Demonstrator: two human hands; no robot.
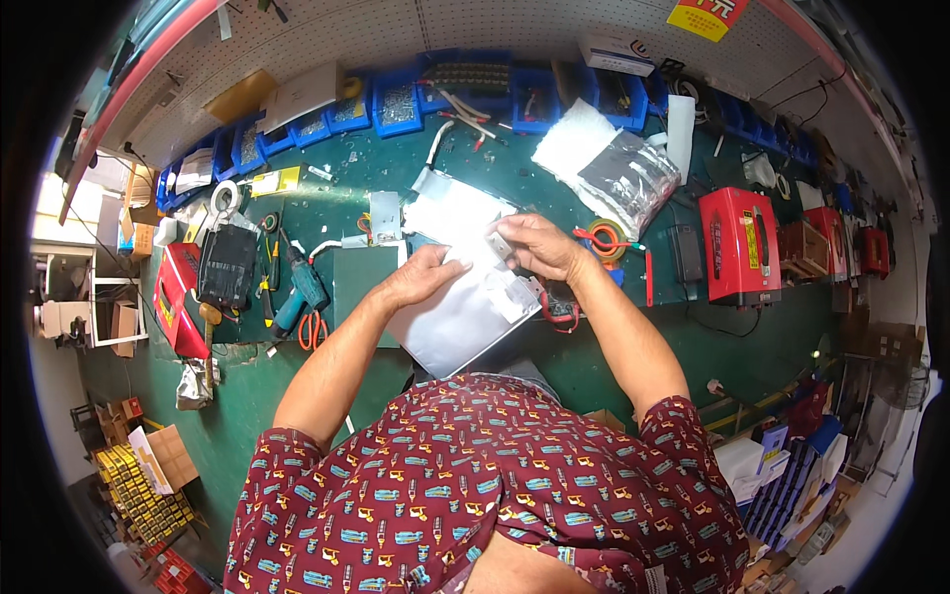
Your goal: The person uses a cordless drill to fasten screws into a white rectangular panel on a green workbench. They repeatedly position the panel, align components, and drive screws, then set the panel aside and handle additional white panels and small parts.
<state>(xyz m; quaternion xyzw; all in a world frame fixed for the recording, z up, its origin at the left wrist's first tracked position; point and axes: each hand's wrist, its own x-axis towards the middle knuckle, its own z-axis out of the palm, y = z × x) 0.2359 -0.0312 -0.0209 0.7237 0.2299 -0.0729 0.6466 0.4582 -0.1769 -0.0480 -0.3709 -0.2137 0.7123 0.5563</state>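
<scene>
A large flat silver-white slab [450,332] lies tilted in front of me at the bench edge, its far part washed out by glare. My left hand [426,277] is closed over its left side, thumb bent inward; what its fingers hold is lost in the brightness. Between the thumb and fingers of my right hand [542,246] is a small pale grey piece [499,244], pinched just above the slab. A crumpled whitish piece [515,297] with a small dark mark sits below that hand. Red leads [564,319] curve beside the slab's right edge.
Blue bins [396,107] of small parts line the back. At left are a teal power drill [302,287], orange-handled scissors [313,331] and a black pack [230,262]. A plastic-wrapped pack [628,178] and a red box-shaped device [740,246] stand at right.
</scene>
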